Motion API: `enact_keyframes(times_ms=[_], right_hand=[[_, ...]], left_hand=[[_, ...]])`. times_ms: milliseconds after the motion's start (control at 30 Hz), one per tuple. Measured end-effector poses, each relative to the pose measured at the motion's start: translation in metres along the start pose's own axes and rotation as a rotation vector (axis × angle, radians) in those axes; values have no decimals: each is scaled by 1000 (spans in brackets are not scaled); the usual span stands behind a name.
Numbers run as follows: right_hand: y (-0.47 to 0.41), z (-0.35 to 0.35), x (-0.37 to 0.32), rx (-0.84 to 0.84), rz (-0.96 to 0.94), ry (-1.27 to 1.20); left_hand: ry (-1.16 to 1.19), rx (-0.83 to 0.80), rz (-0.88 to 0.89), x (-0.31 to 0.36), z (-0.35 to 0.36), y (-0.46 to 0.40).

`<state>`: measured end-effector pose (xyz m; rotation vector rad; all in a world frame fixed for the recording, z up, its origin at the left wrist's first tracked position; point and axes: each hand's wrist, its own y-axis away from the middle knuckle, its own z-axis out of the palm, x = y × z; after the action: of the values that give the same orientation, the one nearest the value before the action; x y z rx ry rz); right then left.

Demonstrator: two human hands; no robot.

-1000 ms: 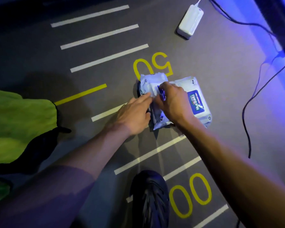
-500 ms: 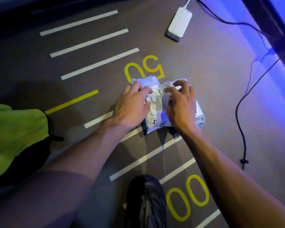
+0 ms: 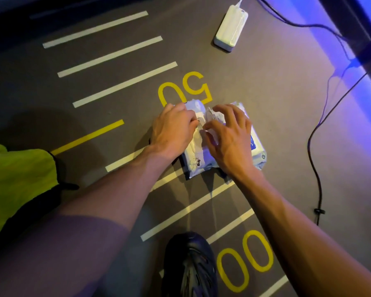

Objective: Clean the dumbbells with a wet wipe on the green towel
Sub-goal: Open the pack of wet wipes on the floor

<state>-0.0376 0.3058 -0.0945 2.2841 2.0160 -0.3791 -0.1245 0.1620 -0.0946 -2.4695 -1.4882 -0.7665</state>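
Observation:
A white wet wipe pack [image 3: 258,155] lies on the grey floor beside the yellow "50" marking. My left hand [image 3: 171,131] lies over the pack's left half and holds it down. My right hand [image 3: 227,136] covers its right half, fingers spread, thumb and forefinger pinching a white wet wipe [image 3: 210,116] at the opening in the middle. The green towel [image 3: 17,181] lies at the left edge of the view, with something black under its near edge. No dumbbell is in view.
A white power brick [image 3: 231,26] sits at the back, with black cables [image 3: 315,146] running down the right side. My black shoe [image 3: 190,266] stands in front below the pack. White and yellow lines mark the floor.
One second ago my right hand was peeling the pack's flap while the left steadied it. Now both hands lie over the pack and my right fingers pinch a wipe at the opening.

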Motion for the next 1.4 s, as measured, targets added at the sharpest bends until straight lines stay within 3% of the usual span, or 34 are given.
enact_keyframes(times_ms=[167, 300, 500, 933, 1133, 1300, 1400], right_hand=[[-11, 6, -2, -147, 55, 9], [-16, 4, -7, -225, 34, -46], [-22, -1, -12, -283, 37, 93], [-18, 25, -19, -193, -41, 222], [-15, 16, 4, -79, 49, 9], [-4, 12, 15, -11, 74, -2], [-5, 9, 14, -50, 84, -25]], left_hand=[[188, -1, -171, -5, 2, -8], [197, -37, -197, -7, -1, -11], [216, -42, -190, -8, -4, -8], [251, -62, -197, -11, -1, -6], [214, 10, -258, -3, 4, -9], [7, 101, -54, 4, 6, -5], [-162, 48, 127, 3, 6, -5]])
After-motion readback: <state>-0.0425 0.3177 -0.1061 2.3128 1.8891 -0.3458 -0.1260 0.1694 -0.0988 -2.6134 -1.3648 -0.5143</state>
